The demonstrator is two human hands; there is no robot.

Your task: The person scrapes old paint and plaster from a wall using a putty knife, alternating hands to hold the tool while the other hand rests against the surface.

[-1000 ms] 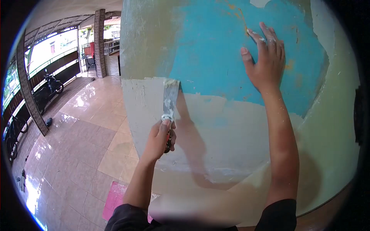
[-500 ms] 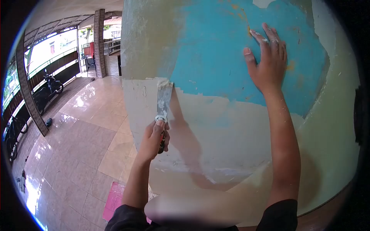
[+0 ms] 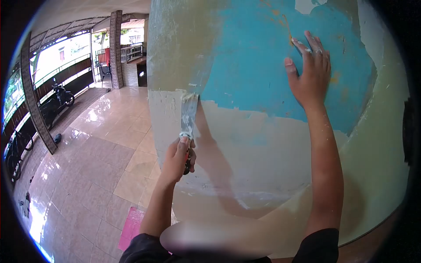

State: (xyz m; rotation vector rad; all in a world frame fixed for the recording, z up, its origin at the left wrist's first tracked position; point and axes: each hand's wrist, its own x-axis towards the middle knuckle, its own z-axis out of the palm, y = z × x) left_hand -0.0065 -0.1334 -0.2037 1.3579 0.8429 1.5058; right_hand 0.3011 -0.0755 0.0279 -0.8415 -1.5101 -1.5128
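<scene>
My left hand (image 3: 179, 157) is wrapped round the red-and-black handle of a putty knife (image 3: 188, 115). The blade points up, with whitish putty along its top edge, and lies against the wall where a pale coated area (image 3: 254, 153) meets a dull greenish one. Putty is also smeared near the base of the blade. Higher up and to the right, my right hand (image 3: 312, 74) rests with fingers apart on a turquoise patch (image 3: 258, 61) of the wall. White smears show on its fingers. Nothing is held in it.
On the left stretches a shiny tiled floor (image 3: 87, 162) with a pillar (image 3: 116, 50). A motorcycle (image 3: 57, 101) stands beside a railing, and a bicycle (image 3: 17, 149) is further left. A pink piece (image 3: 130, 229) lies on the floor below my left arm.
The view has shifted slightly, so the wall sits a little further right. The putty knife and both hands keep nearly the same places on the wall.
</scene>
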